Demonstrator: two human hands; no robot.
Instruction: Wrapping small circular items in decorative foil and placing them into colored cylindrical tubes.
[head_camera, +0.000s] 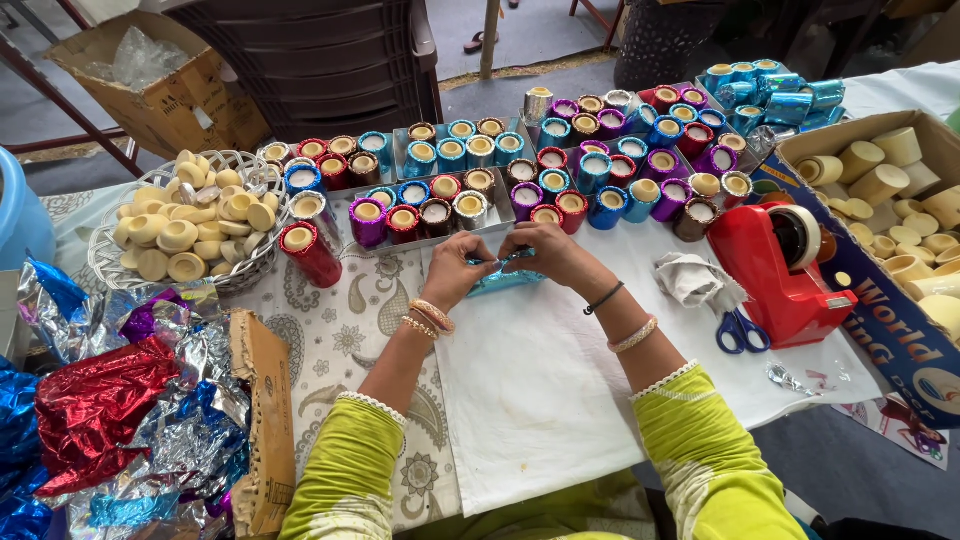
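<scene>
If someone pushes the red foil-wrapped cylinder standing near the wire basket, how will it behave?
The red foil-wrapped cylinder is tall, narrow and already tilted, so it would probably tip, then roll. Its shiny foil looks slippery and may crinkle. It seems light, like the bare cream cups in the wire basket.

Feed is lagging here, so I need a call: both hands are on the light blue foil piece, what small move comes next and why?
Probably keep pinching and fold the loose edge tight. The left hand and right hand both grip the light blue foil piece, which lies low on the white cloth, not among the finished foil-wrapped cups. The red tape dispenser sits right of it, untouched.
</scene>
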